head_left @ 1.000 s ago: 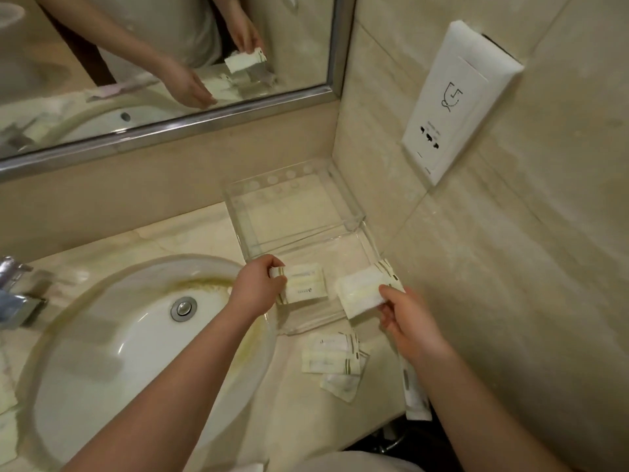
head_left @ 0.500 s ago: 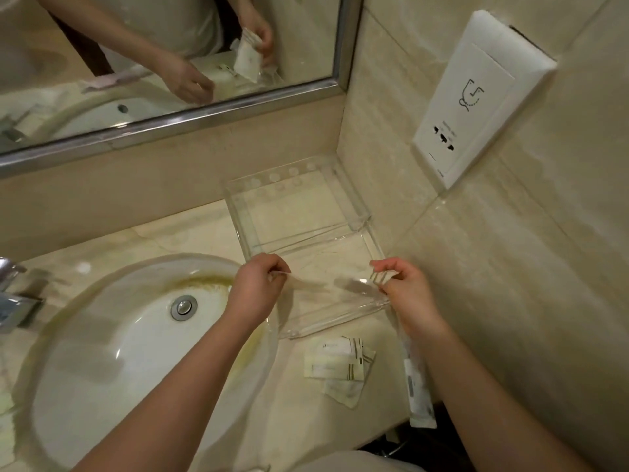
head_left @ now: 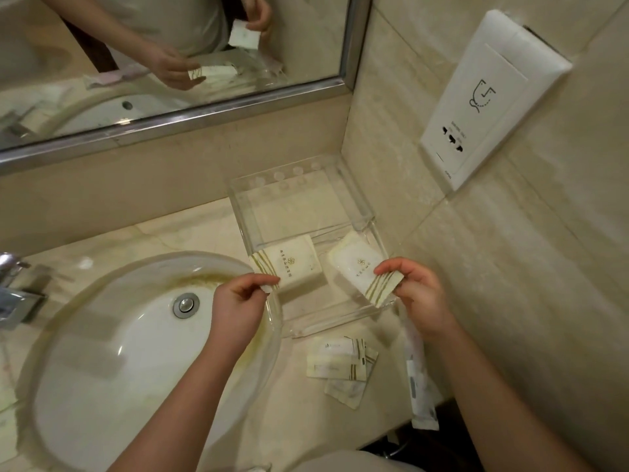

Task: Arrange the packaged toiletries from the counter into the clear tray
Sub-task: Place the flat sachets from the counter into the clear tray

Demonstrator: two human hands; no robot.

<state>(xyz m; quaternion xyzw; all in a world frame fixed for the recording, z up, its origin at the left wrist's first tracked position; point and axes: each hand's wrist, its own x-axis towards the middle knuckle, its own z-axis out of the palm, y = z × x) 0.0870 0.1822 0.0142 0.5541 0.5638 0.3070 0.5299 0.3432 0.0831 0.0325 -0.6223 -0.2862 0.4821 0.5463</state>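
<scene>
A clear tray (head_left: 299, 185) stands in the counter's back right corner, split into a far and a near compartment. Over the near compartment my left hand (head_left: 238, 301) pinches the striped end of a white packet (head_left: 289, 264) at the left side. My right hand (head_left: 418, 294) pinches the striped end of a second white packet (head_left: 357, 264) at the right side, tilted. Whether either packet rests on the tray floor I cannot tell. Three small packets (head_left: 340, 366) lie overlapped on the counter in front of the tray. A long wrapped item (head_left: 420, 390) lies at the counter's front right.
The white sink basin (head_left: 119, 352) with its drain fills the left. A chrome tap (head_left: 13, 291) is at the far left. A mirror (head_left: 153, 63) runs along the back wall, and a white socket panel (head_left: 483, 107) hangs on the right wall. The counter edge is close in front.
Both packets were edge-on and barely visible half a second ago; now they face up, spread apart over the near compartment. My hands have moved slightly outward.
</scene>
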